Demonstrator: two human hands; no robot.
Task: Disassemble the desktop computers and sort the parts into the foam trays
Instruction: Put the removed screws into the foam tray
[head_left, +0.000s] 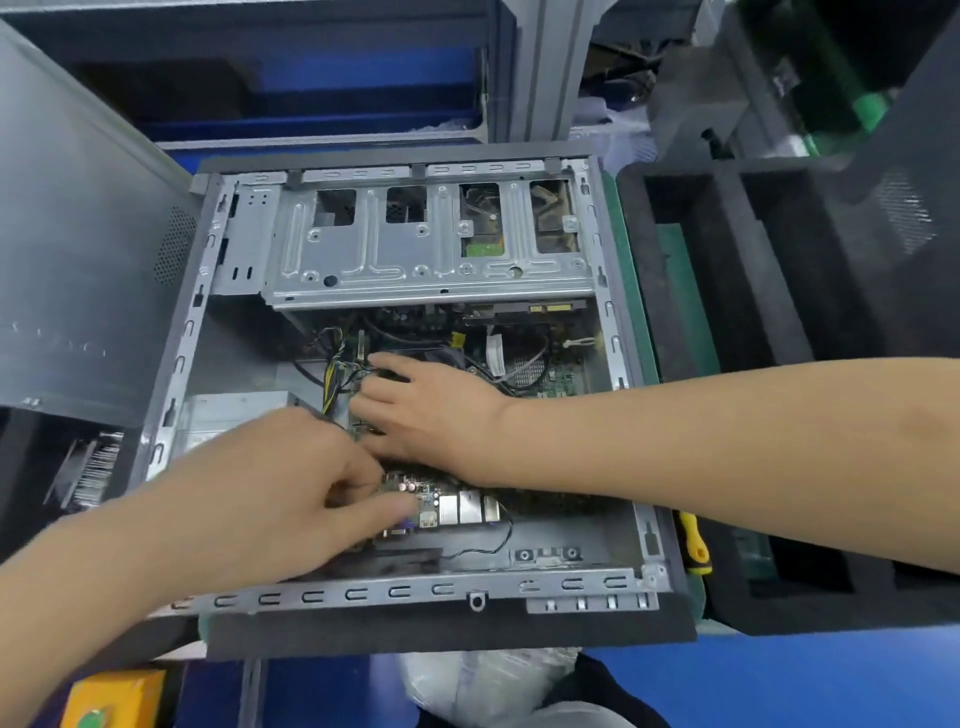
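An opened desktop computer case (171, 364) lies flat in front of me, its metal drive cage (415, 260) at the far side. Inside sits the green motherboard (550, 371) with its rear port block (457, 506) near me. My left hand (280, 483) reaches in from the lower left, fingers and thumb curled onto the board edge by the ports. My right hand (436, 405) comes in from the right, fingers spread flat over the board's middle beside the yellow and black cables (332, 374). What lies under the palm is hidden.
A black foam tray (727, 270) with deep compartments stands right of the case. A yellow-handled screwdriver (693, 543) lies between case and tray. The removed grey side panel (78, 260) leans at the left, a finned heatsink (91, 467) below it. Blue bins stand behind.
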